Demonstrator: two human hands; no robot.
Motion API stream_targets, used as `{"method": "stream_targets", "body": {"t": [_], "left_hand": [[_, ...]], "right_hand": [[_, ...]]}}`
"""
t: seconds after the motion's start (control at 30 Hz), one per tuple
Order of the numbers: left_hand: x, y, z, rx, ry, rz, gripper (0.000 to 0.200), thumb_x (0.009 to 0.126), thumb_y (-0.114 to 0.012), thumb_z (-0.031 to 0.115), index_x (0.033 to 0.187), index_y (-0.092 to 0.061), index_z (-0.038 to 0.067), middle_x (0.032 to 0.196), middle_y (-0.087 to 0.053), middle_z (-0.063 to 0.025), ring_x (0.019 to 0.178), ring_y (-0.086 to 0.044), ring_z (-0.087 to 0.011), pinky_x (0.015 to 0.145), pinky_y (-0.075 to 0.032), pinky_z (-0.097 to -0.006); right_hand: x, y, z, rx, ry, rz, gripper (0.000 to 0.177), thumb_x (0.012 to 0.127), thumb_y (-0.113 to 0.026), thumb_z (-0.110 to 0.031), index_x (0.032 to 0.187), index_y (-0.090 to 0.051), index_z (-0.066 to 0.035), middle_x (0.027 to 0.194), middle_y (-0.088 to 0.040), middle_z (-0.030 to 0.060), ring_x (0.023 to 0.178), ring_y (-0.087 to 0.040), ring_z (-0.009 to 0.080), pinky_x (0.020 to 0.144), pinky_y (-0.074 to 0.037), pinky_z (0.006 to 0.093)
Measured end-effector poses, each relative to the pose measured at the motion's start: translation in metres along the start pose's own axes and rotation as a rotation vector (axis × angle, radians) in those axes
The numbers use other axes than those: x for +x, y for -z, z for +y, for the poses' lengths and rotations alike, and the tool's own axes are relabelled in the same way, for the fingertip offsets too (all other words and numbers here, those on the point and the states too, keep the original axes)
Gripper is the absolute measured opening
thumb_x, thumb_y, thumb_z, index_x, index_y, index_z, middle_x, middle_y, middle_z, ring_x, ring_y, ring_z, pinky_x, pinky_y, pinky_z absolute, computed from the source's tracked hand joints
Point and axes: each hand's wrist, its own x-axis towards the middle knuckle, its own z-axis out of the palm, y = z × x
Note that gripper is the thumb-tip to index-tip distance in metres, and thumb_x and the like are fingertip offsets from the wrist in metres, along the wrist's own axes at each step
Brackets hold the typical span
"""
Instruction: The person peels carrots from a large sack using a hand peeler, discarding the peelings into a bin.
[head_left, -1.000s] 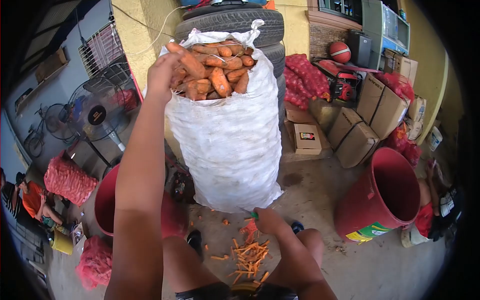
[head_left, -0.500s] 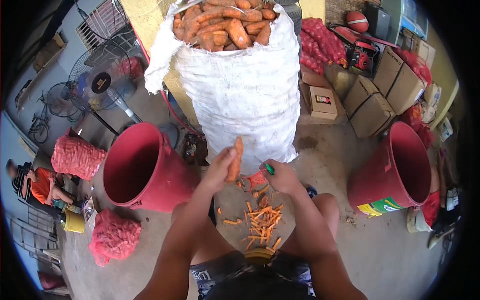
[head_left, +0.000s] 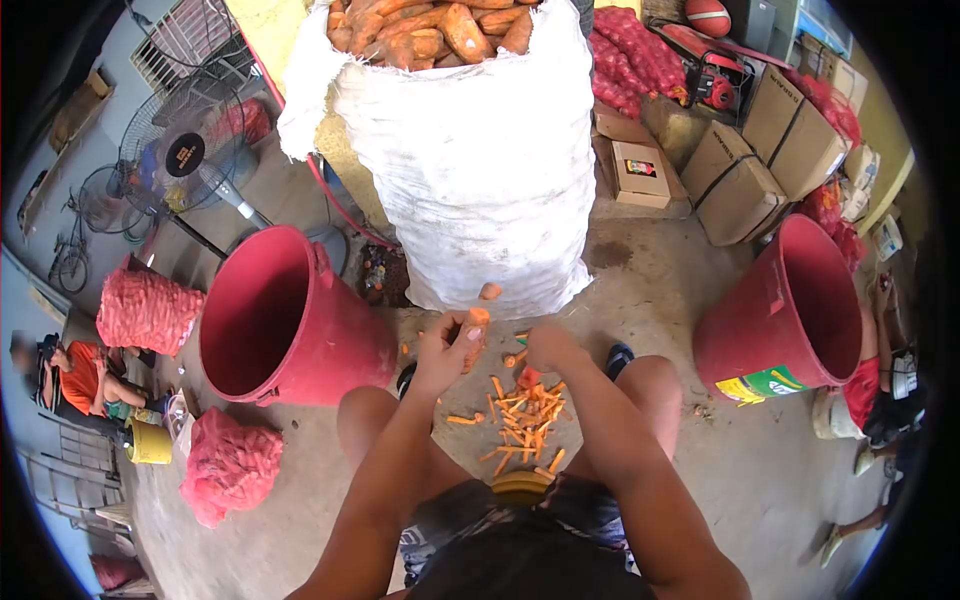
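Note:
My left hand (head_left: 447, 352) is wrapped round a carrot (head_left: 479, 318), held upright with its pale cut end facing up. Just above that end is a separate short carrot piece (head_left: 490, 291). To the right, my right hand (head_left: 553, 350) is closed on a green-handled knife (head_left: 521, 340); its blade is hardly visible. Below both hands, cut carrot ends and strips (head_left: 530, 415) lie heaped on the floor between my feet. In front of me stands a tall white sack (head_left: 465, 170), filled to the top with carrots (head_left: 425, 38).
A large red bin (head_left: 340, 340) stands at left, another red bin (head_left: 735, 330) at right. Pink mesh bags (head_left: 232, 465) lie on the left floor. Cardboard boxes (head_left: 735, 190) and a fan (head_left: 185, 155) stand farther back. A seated person (head_left: 85, 375) is at far left.
The carrot in my left hand has lost its tip, and a cut piece now shows above it. My right hand has moved slightly left. The view has shifted.

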Motion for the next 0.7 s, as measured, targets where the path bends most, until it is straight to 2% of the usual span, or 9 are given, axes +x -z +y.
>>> {"method": "stream_targets", "body": {"t": [0.1,0.13,0.2,0.23,0.3,0.4,0.47,0.53,0.7], "left_hand": [[0.015,0.002,0.003,-0.146,-0.063,0.114,0.039,0.107,-0.064,0.029,0.135,-0.058,0.002,0.099,-0.062,-0.0023,0.085,-0.057,-0.0097,0.072,-0.051,-0.0302],[0.019,0.006,0.001,-0.228,0.026,0.148,0.032,0.110,-0.057,0.031,0.135,-0.058,0.010,0.110,-0.063,-0.0017,0.092,-0.061,-0.0110,0.074,-0.054,-0.0324],[0.018,0.011,0.004,-0.322,0.122,0.202,0.035,0.111,-0.055,0.032,0.141,-0.056,0.013,0.113,-0.062,-0.0020,0.093,-0.060,-0.0128,0.076,-0.055,-0.0326],[0.015,0.011,0.004,-0.413,0.222,0.253,0.039,0.112,-0.053,0.033,0.147,-0.053,0.016,0.116,-0.061,-0.0023,0.093,-0.060,-0.0145,0.077,-0.056,-0.0329],[0.015,0.012,-0.010,-0.468,0.272,0.238,0.039,0.113,-0.050,0.032,0.149,-0.052,0.019,0.117,-0.061,-0.0022,0.095,-0.061,-0.0151,0.077,-0.057,-0.0341],[0.016,0.003,-0.022,-0.526,0.349,0.200,0.040,0.114,-0.047,0.031,0.152,-0.049,0.021,0.121,-0.060,-0.0026,0.097,-0.062,-0.0157,0.078,-0.058,-0.0355],[0.014,-0.004,-0.026,-0.527,0.388,0.178,0.041,0.114,-0.045,0.031,0.154,-0.047,0.020,0.123,-0.060,-0.0031,0.098,-0.063,-0.0157,0.078,-0.058,-0.0358],[0.011,-0.009,-0.025,-0.465,0.459,0.097,0.039,0.115,-0.043,0.034,0.151,-0.048,0.022,0.125,-0.061,-0.0022,0.096,-0.064,-0.0175,0.072,-0.057,-0.0388],[0.010,-0.017,-0.027,-0.503,0.495,0.112,0.039,0.115,-0.044,0.035,0.150,-0.049,0.020,0.127,-0.064,-0.0035,0.095,-0.066,-0.0184,0.071,-0.057,-0.0401]], "right_hand": [[-0.006,0.004,0.001,0.219,0.022,-0.089,0.033,0.092,-0.070,-0.028,0.115,-0.074,-0.005,0.106,-0.076,0.0217,0.099,-0.073,0.0371,0.086,-0.057,0.0468],[-0.011,0.014,0.003,0.215,0.024,-0.091,0.033,0.092,-0.070,-0.028,0.115,-0.074,-0.005,0.106,-0.076,0.0217,0.099,-0.073,0.0371,0.086,-0.057,0.0468],[-0.021,0.033,0.007,0.524,0.182,0.073,0.037,0.090,-0.079,-0.031,0.117,-0.070,-0.006,0.102,-0.076,0.0156,0.091,-0.073,0.0296,0.082,-0.057,0.0426],[-0.027,0.042,0.005,0.527,0.176,0.065,0.037,0.090,-0.079,-0.031,0.117,-0.070,-0.006,0.102,-0.076,0.0156,0.091,-0.073,0.0296,0.082,-0.057,0.0426],[-0.037,0.057,0.001,0.839,0.233,0.174,0.043,0.082,-0.087,-0.023,0.117,-0.066,-0.007,0.103,-0.073,0.0116,0.096,-0.070,0.0232,0.088,-0.054,0.0357],[-0.047,0.062,-0.016,0.879,0.210,0.229,0.048,0.079,-0.091,-0.017,0.118,-0.065,-0.009,0.099,-0.072,0.0078,0.094,-0.067,0.0193,0.088,-0.053,0.0351],[-0.045,0.056,-0.022,0.871,0.224,0.259,0.046,0.079,-0.091,-0.017,0.117,-0.065,-0.008,0.099,-0.072,0.0081,0.094,-0.068,0.0195,0.088,-0.053,0.0354],[-0.040,0.047,-0.020,0.859,0.243,0.289,0.045,0.080,-0.090,-0.018,0.116,-0.065,-0.008,0.100,-0.073,0.0084,0.095,-0.068,0.0197,0.088,-0.053,0.0357],[-0.034,0.039,-0.016,0.866,0.296,0.293,0.052,0.076,-0.094,-0.022,0.118,-0.065,-0.008,0.097,-0.073,0.0111,0.090,-0.069,0.0232,0.081,-0.055,0.0378]]}}
